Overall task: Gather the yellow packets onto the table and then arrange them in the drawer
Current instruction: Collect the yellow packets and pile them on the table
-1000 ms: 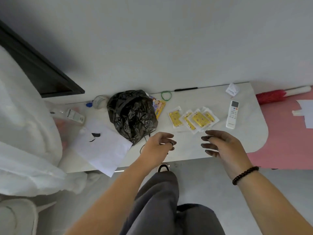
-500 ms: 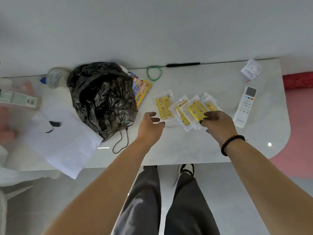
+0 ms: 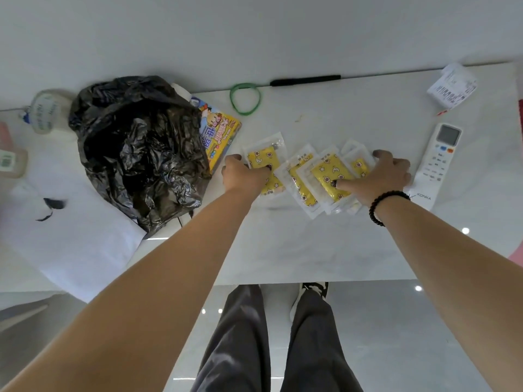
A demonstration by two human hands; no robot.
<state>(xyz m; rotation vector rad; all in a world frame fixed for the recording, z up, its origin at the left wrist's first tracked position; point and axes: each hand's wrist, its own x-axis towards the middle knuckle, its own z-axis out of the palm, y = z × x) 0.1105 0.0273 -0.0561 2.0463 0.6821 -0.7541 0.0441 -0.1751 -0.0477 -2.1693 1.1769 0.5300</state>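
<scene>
Yellow packets [image 3: 331, 176] lie fanned, overlapping, on white table [image 3: 311, 250]. Left hand [image 3: 243, 176] presses leftmost packet, fingers curled over it; right hand [image 3: 379, 176] spread flat on the fan. Likely light, slick film: gather by edges.
</scene>
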